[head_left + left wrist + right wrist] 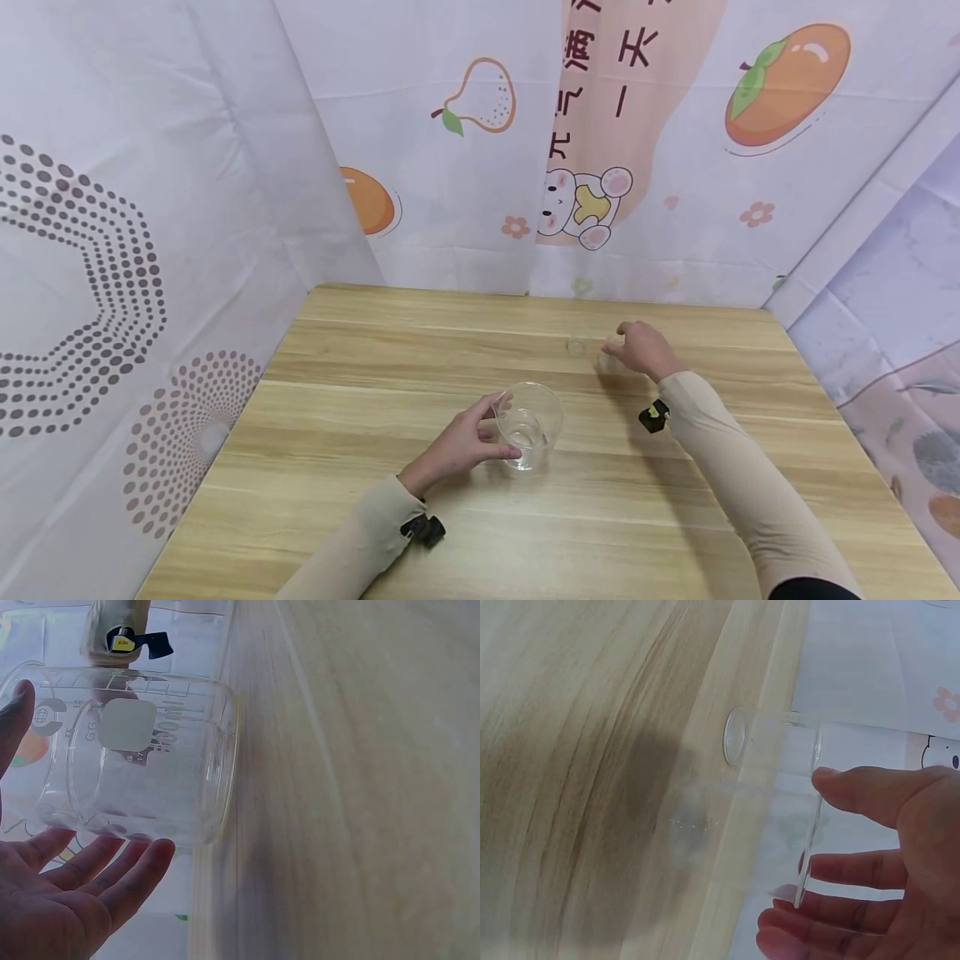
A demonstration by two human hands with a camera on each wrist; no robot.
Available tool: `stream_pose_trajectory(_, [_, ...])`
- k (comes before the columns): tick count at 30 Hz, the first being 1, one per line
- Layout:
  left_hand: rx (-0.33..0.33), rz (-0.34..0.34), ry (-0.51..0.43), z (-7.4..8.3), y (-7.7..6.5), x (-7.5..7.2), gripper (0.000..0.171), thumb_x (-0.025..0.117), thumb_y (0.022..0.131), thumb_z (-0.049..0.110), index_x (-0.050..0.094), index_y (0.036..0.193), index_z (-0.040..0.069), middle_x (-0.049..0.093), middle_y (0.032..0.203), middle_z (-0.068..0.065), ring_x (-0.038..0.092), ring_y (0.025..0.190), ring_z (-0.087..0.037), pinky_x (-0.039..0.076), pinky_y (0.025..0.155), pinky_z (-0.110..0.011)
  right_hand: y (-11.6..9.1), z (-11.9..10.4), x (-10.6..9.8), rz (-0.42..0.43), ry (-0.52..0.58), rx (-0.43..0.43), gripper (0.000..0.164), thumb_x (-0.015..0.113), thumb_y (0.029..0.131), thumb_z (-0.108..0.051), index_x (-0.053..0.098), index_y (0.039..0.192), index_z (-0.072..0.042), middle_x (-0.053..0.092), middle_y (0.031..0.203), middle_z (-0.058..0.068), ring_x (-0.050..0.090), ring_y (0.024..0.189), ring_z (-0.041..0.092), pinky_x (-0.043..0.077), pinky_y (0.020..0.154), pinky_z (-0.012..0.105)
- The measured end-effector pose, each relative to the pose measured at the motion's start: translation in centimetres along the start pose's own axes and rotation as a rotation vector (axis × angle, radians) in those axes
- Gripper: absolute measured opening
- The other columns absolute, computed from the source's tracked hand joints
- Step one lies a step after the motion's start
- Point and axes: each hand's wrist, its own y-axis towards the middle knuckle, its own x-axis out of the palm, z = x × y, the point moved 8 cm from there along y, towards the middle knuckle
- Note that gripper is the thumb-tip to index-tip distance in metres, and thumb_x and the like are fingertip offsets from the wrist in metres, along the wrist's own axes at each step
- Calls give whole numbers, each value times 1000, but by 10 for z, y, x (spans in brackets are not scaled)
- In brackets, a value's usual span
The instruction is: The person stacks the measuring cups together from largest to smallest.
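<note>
A clear glass beaker (542, 408) with white printed markings stands upright on the wooden table. My left hand (459, 446) holds it from the left, thumb on the near side and fingers round the far side. Whether it contains liquid I cannot tell. Farther back on the right, my right hand (647, 348) has its thumb and fingers at the rim of a small clear cup (742, 832). The hand partly covers that cup in the head view. Just left of it stands a second small clear cup (577, 344), untouched.
The wooden table (360, 350) ends at a printed white curtain (450, 200) along the back. More curtain material (217, 208) hangs at the left side, and patterned cloth (900, 317) at the right.
</note>
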Motion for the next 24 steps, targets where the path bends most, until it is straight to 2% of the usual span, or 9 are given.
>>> stream_pose_trajectory(11, [11, 6, 11, 0, 1, 1, 92, 82, 79, 32, 30, 153, 14, 46, 150, -10, 47, 134, -34, 51, 102, -45, 0, -2, -1, -13, 15, -24, 51, 59, 88, -21, 54, 124, 16, 60, 120, 36, 57, 112, 49, 47, 97, 58])
stream_pose_trajectory(18, [14, 3, 13, -2, 1, 2, 91, 81, 79, 32, 30, 153, 15, 45, 151, -10, 47, 134, -34, 51, 103, -45, -3, -1, -3, -14, 14, -19, 55, 63, 88, -23, 53, 124, 17, 58, 122, 37, 54, 115, 51, 46, 98, 58])
stream_pose_trajectory(24, [9, 2, 19, -2, 1, 2, 91, 81, 79, 33, 30, 153, 17, 44, 151, -10, 47, 134, -35, 51, 102, -45, -4, -1, -4, -18, 14, -20, 57, 64, 88, -23, 53, 124, 19, 59, 119, 38, 57, 111, 51, 48, 97, 58])
